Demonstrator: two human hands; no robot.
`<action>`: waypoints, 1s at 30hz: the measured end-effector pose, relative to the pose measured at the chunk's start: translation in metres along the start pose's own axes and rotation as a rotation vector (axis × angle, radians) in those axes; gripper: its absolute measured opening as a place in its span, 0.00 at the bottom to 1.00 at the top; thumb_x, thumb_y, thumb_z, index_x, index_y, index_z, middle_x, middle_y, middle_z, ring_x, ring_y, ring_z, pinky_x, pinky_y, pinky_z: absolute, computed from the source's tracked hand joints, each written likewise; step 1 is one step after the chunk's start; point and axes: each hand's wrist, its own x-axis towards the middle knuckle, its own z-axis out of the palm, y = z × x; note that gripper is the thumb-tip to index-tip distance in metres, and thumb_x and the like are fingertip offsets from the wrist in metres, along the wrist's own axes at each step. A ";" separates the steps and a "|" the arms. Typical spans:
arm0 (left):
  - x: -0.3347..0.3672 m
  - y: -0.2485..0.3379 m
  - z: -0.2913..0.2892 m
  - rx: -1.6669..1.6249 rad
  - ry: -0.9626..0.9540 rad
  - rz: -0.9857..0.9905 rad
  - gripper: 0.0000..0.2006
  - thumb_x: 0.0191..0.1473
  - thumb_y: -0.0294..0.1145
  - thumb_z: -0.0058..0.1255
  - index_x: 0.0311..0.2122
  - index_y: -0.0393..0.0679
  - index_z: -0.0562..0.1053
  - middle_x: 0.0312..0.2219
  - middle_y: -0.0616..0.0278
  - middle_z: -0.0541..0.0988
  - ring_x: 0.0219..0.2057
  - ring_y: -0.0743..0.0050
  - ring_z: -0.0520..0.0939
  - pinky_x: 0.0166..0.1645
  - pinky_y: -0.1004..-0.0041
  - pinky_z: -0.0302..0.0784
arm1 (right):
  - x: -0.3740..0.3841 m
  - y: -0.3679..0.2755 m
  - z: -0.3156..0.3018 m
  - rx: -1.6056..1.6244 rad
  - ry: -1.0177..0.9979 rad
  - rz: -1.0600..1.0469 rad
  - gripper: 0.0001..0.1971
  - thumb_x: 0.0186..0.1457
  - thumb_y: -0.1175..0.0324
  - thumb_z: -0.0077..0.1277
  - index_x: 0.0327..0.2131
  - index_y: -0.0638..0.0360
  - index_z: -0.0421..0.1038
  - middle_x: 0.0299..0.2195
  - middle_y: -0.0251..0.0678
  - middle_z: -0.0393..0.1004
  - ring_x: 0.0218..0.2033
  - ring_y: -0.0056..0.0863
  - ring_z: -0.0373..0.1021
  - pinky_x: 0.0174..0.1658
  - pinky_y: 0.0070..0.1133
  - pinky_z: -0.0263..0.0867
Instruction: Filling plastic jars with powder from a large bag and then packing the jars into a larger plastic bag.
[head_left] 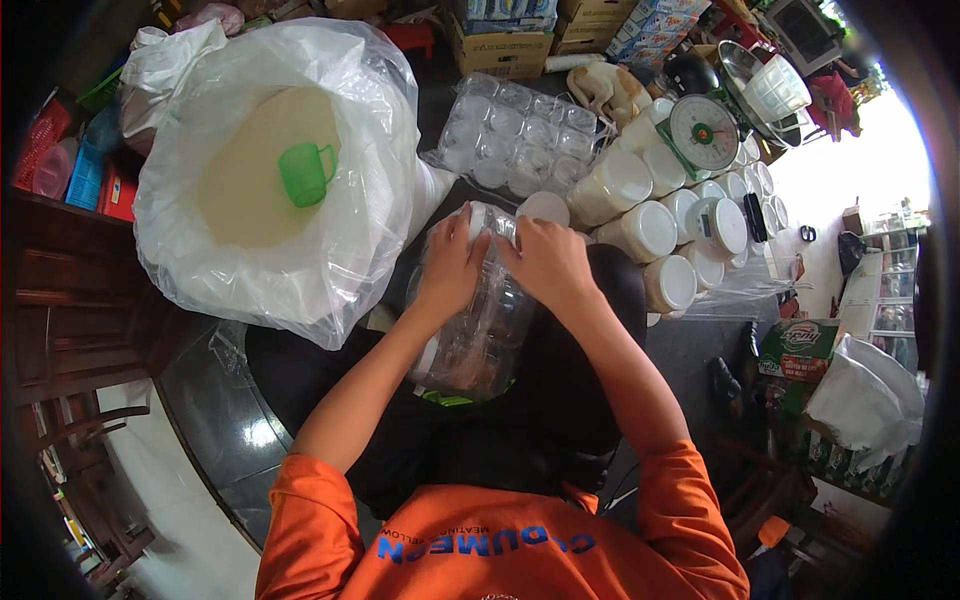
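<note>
A pack of clear plastic jars (pixel 480 335) in thin transparent wrap lies between my knees. My left hand (pixel 452 268) is closed on the wrap at its far end, thumb toward the middle. Opposite it, my right hand (pixel 548 262) grips the same end, its fingers curled and its thumb close to the left one. A round white lid (pixel 544 208) shows just beyond my right hand. To the left stands a large sack with a clear plastic liner (pixel 365 110), holding a pale, loose material (pixel 240 180). A green plastic mug (pixel 306 174) rests on that material.
Clear empty jars (pixel 520 132) stand grouped ahead. White-lidded filled jars (pixel 645 232) are piled to the right, with a dial scale (pixel 704 134) above them. A dog (pixel 608 90) lies behind. Cardboard boxes (pixel 500 52) line the back; a wooden cabinet (pixel 75 270) stands left.
</note>
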 end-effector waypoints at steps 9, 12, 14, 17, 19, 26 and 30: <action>-0.005 0.008 0.007 0.045 0.021 0.043 0.28 0.68 0.39 0.47 0.67 0.33 0.61 0.55 0.36 0.69 0.54 0.33 0.72 0.58 0.49 0.69 | 0.005 -0.002 0.008 -0.223 -0.150 0.035 0.20 0.55 0.51 0.57 0.30 0.63 0.80 0.26 0.47 0.82 0.28 0.44 0.81 0.32 0.35 0.76; -0.006 0.012 0.009 0.059 0.039 0.089 0.28 0.68 0.39 0.47 0.67 0.34 0.61 0.55 0.37 0.69 0.53 0.33 0.73 0.57 0.50 0.72 | 0.006 0.002 0.005 -0.257 -0.183 -0.015 0.18 0.54 0.53 0.59 0.31 0.62 0.80 0.27 0.46 0.82 0.30 0.44 0.81 0.33 0.34 0.76; -0.007 0.015 0.009 0.054 0.016 0.042 0.27 0.68 0.39 0.48 0.67 0.36 0.62 0.55 0.38 0.69 0.53 0.34 0.73 0.56 0.50 0.72 | 0.004 0.005 0.002 -0.258 -0.184 -0.043 0.18 0.54 0.54 0.60 0.31 0.63 0.79 0.27 0.47 0.82 0.30 0.44 0.81 0.34 0.35 0.76; -0.010 0.020 0.008 0.026 0.007 0.031 0.27 0.67 0.34 0.50 0.66 0.32 0.62 0.53 0.36 0.71 0.54 0.35 0.73 0.60 0.52 0.69 | 0.003 0.009 -0.002 -0.243 -0.208 -0.073 0.18 0.53 0.55 0.60 0.32 0.63 0.79 0.27 0.48 0.82 0.30 0.45 0.81 0.34 0.36 0.76; -0.010 0.022 0.008 0.014 0.016 0.034 0.27 0.67 0.35 0.50 0.66 0.32 0.62 0.53 0.36 0.71 0.55 0.35 0.73 0.60 0.53 0.69 | 0.003 0.012 -0.004 -0.222 -0.227 -0.064 0.18 0.53 0.55 0.60 0.32 0.63 0.79 0.26 0.49 0.81 0.30 0.47 0.80 0.35 0.38 0.76; -0.008 0.018 0.009 0.001 0.005 -0.016 0.28 0.68 0.39 0.48 0.68 0.35 0.61 0.55 0.37 0.70 0.56 0.35 0.72 0.61 0.52 0.68 | -0.010 0.008 0.001 -0.160 -0.122 -0.040 0.17 0.58 0.56 0.53 0.30 0.62 0.75 0.25 0.50 0.79 0.27 0.51 0.78 0.34 0.43 0.74; -0.008 0.017 0.012 0.035 0.011 0.020 0.28 0.68 0.41 0.48 0.67 0.38 0.62 0.55 0.40 0.69 0.55 0.37 0.73 0.57 0.52 0.74 | -0.016 0.003 0.008 -0.216 -0.107 0.029 0.17 0.61 0.55 0.51 0.32 0.63 0.73 0.25 0.51 0.79 0.27 0.52 0.78 0.33 0.44 0.73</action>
